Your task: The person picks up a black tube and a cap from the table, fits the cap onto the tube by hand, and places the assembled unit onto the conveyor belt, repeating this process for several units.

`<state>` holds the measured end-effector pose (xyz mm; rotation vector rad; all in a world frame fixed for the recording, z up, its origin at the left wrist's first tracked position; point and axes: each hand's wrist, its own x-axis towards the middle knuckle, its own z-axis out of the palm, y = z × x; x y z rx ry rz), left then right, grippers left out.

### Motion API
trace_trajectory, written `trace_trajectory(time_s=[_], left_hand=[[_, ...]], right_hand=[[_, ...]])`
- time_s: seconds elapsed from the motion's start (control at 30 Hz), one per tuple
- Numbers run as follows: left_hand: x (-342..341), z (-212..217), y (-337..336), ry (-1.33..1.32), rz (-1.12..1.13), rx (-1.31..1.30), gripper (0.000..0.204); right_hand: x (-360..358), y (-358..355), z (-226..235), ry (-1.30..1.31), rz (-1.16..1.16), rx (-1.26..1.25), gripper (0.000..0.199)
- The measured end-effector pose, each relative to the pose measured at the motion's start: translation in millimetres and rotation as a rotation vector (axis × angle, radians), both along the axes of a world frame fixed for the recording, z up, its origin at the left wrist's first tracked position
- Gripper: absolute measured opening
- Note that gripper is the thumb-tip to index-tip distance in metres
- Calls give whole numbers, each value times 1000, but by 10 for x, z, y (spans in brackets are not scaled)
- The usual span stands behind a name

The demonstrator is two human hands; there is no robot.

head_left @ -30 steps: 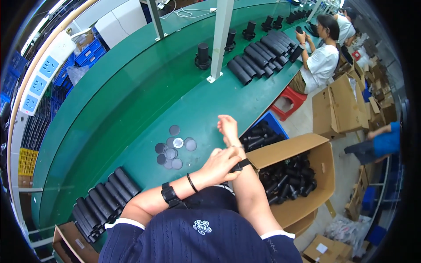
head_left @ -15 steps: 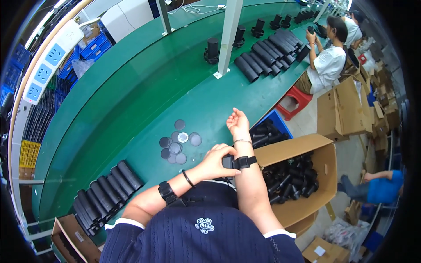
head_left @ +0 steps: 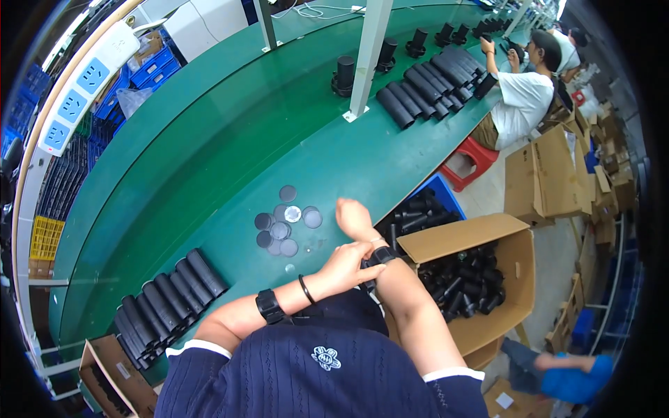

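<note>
Left hand (head_left: 345,268) touches wrist strap (head_left: 380,256); one strap.

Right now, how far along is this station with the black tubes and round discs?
Done, it seems: a row of black tubes lies on the green table. In hand: no part; the left hand grips the black wrist strap behind the right hand. Left: the loose round discs, plus black parts filling the cardboard box and the blue bin.

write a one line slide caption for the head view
Left hand touching the black wristband on the right wrist, right hand raised beside round discs on the green bench.
</note>
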<state>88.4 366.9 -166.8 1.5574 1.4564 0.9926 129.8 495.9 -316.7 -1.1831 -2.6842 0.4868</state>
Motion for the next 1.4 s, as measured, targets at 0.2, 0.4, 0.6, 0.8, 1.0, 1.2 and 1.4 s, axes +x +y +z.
trace_trajectory(time_s=[0.2,0.4,0.6,0.8,1.0,1.2,1.4], left_hand=[[-96,55,19,126,-196,-182,40],[-303,-86,75,-401,79,-96,27],[-332,-413,-64,-545,34,-207,25],[-92,-347,-45,-485,14,-89,25],[-191,-353,-81,-248,-28,67,20],[-282,-305,-66,-221,-42,96,16],[-505,195,109,142,143,348,25]], right_hand=[[44,-208,24,-183,310,119,14],[53,390,264,384,-411,-318,17],[-47,636,452,848,-670,-893,14],[-143,612,305,779,-556,-734,11],[-202,515,647,758,-621,-971,11],[-175,479,696,770,-563,-901,12],[-265,179,550,-293,-66,125,16]])
